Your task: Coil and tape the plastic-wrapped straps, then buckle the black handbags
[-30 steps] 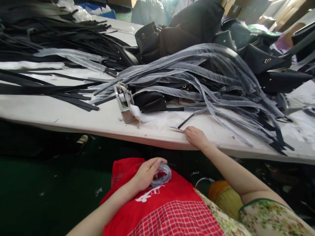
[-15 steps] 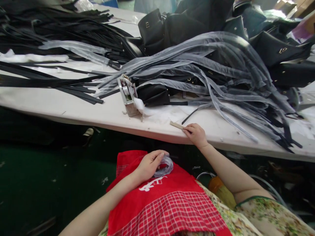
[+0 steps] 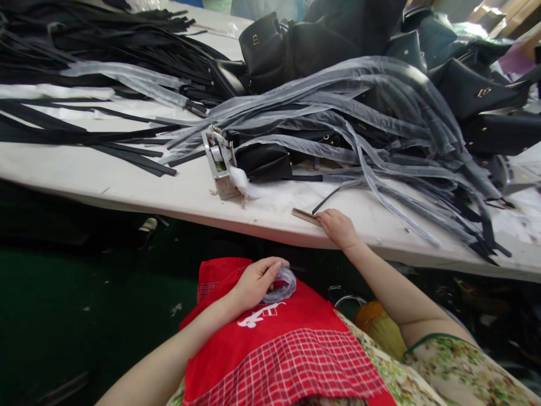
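Strip of tan card (image 3: 305,215) lay flat at the near edge of the white table (image 3: 127,186), thin, stiff and light by the look of it, with the right hand (image 3: 338,228) pinching its nearer end, the easiest spot to lift it. Well apart, on the red apron (image 3: 291,344), the left hand (image 3: 253,282) curled loosely round a coil of clear film (image 3: 284,283), soft, slippery, easily crushed.

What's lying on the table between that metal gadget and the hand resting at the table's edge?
In the head view, a tan strip touching the right hand, then crumpled white tissue beside the metal gadget.
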`<action>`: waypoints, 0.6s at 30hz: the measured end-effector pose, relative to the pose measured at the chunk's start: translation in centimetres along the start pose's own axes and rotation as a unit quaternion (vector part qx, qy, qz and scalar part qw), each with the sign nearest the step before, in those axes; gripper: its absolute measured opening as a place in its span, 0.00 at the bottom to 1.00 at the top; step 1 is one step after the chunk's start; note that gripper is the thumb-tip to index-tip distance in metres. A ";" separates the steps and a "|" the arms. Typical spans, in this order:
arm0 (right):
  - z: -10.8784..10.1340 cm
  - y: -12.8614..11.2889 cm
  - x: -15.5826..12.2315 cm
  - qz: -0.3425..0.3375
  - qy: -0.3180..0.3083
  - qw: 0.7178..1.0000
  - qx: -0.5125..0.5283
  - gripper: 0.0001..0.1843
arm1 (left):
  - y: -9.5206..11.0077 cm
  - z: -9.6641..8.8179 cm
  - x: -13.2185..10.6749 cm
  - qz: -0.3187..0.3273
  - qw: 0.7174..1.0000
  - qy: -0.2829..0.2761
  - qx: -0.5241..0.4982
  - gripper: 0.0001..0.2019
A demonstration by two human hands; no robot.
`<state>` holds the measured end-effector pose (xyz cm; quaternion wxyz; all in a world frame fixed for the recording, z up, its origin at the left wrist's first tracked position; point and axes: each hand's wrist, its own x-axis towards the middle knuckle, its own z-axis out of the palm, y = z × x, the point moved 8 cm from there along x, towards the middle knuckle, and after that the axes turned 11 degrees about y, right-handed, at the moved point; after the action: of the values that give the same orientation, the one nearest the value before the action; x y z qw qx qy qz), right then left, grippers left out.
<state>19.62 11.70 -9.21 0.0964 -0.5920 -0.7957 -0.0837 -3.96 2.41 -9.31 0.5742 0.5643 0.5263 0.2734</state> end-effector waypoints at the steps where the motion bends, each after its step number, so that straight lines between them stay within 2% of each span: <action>1: -0.9 0.0 0.1 0.009 0.022 1.000 0.001 0.16 | -0.1 0.0 0.0 -0.003 1.000 -0.001 -0.004 0.19; 4: -5.2 -0.8 -0.5 0.065 0.111 0.991 0.033 0.18 | -0.4 0.0 -0.1 -0.027 0.999 -0.004 -0.028 0.21; 6: -8.1 -2.7 -1.3 0.075 0.118 0.985 0.105 0.19 | -0.5 -0.1 0.0 -0.043 0.998 -0.005 -0.047 0.22; 7: -9.3 -4.2 -1.8 0.058 0.095 0.982 0.156 0.18 | -0.6 -0.2 0.1 -0.047 0.997 -0.004 -0.054 0.22; 9: -10.9 -7.9 -2.9 -0.007 0.008 0.969 0.248 0.16 | -0.7 -0.4 0.3 -0.055 0.997 0.003 -0.061 0.21; 11: -11.8 -11.0 -4.1 -0.067 -0.092 0.954 0.278 0.19 | -0.9 -0.5 0.5 -0.067 0.996 0.009 -0.061 0.21; 14: -11.8 -13.3 -5.0 -0.113 -0.193 0.948 0.225 0.22 | -1.2 -0.2 0.5 -0.071 0.996 0.005 -0.061 0.21; 18: -11.6 -14.5 -4.3 -0.144 -0.234 0.953 0.126 0.16 | -1.2 0.2 0.3 -0.062 0.996 -0.005 -0.065 0.22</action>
<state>7.57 0.69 0.65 -0.0315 -0.4571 -0.8770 0.1449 -4.05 2.39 -10.60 0.6282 0.4936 0.5384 0.2680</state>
